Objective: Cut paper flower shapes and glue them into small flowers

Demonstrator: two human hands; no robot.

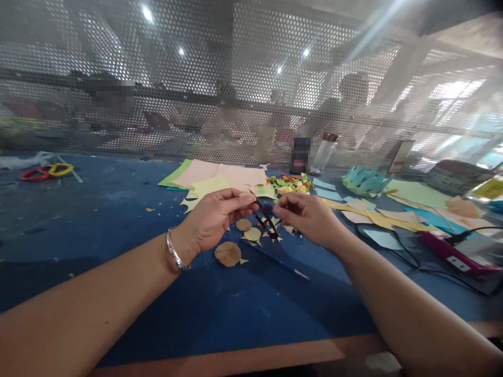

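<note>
My left hand, a silver bangle at its wrist, pinches a dark, narrow, two-armed tool like tweezers between thumb and fingers. The tool slants down to the right, with its joined end low. To its right, my right hand is closed, thumb against curled fingers; anything between them is too small to make out. Below the hands lie a brown paper disc, a smaller brown disc and a pale yellow disc. A blue pen-like stick with a whitish tip lies beside them.
Behind my hands are paper sheets and a heap of coloured scraps. Scissors lie far left. A bottle, a blue spiky paper piece and a purple power strip with cables are right. A perforated metal screen stands behind.
</note>
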